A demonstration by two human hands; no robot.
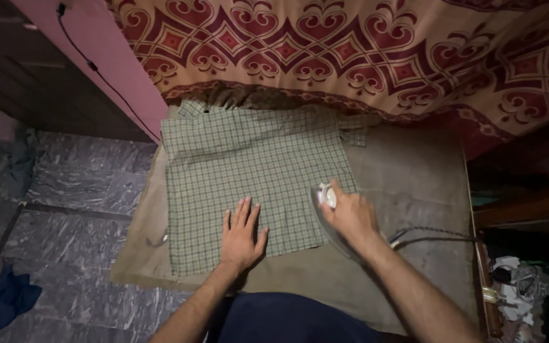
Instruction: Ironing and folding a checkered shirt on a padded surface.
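A green checked shirt (249, 165) lies spread flat on a tan padded ironing table (408, 178). My left hand (241, 236) rests palm down on the shirt's near part, fingers apart, holding nothing. My right hand (349, 215) grips the handle of a clothes iron (325, 197) at the shirt's right edge, its tip pointing away from me. The iron's dark cord (430, 236) trails off to the right across the table.
A red and cream patterned cloth (363, 51) hangs behind the table. A pink wall edge with a black cable (106, 82) stands at the left. Grey marble floor (77, 209) lies left, with a dark blue cloth (7, 298). Cluttered items (519, 286) sit at the right.
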